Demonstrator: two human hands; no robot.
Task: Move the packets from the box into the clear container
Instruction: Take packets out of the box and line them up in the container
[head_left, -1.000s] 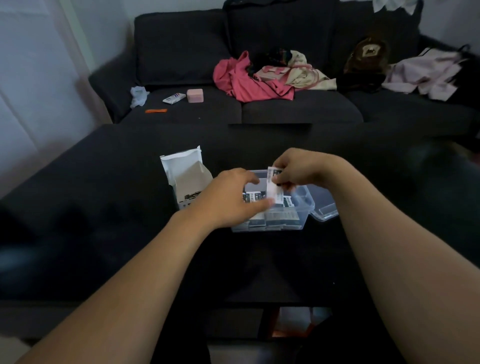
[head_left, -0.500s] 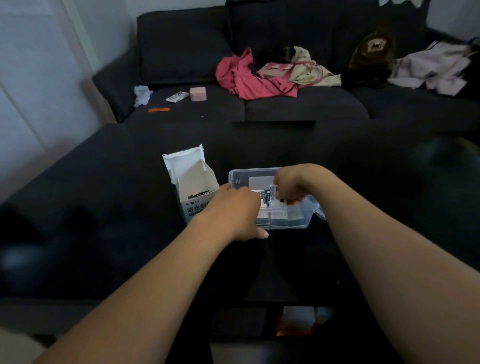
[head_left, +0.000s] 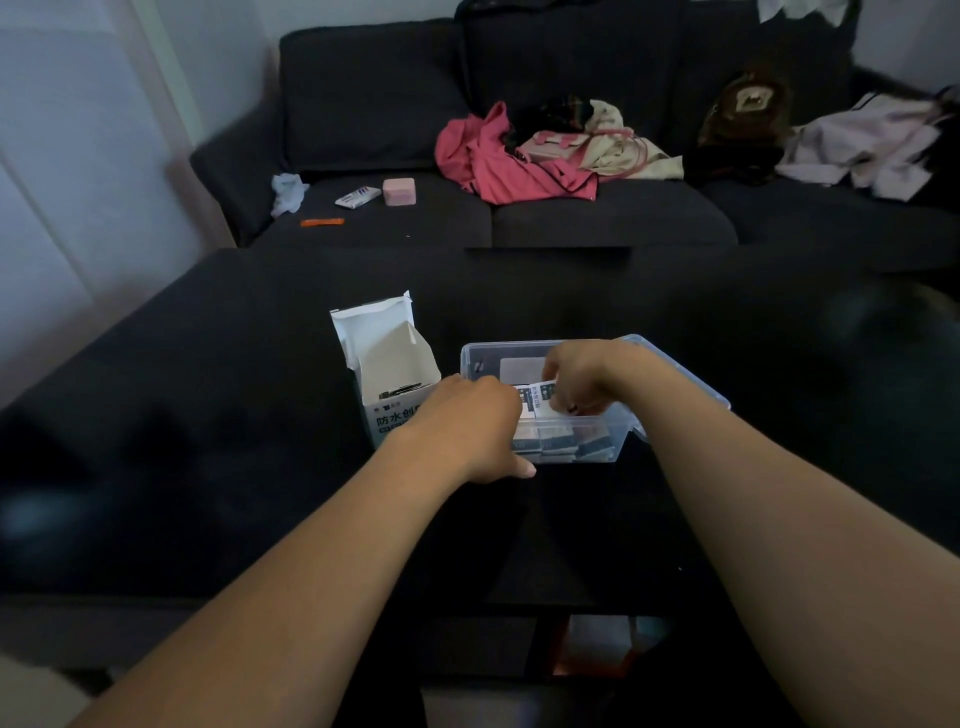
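At frame centre, the right hand (head_left: 582, 382) pinched a packet (head_left: 540, 400) inside the clear container (head_left: 675, 371); the left hand (head_left: 467, 426), fingers curled together, steadied it. Seating the packet upright beside the others seemed best.

Both hands crowd clear container (head_left: 675, 374), box (head_left: 387, 364) (flaps up) beside

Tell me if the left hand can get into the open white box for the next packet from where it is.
Probably yes. The left hand rests just beside the white box, whose flap stands open with the mouth facing up and nothing over it. The right hand is busy inside the clear container, away from that path.
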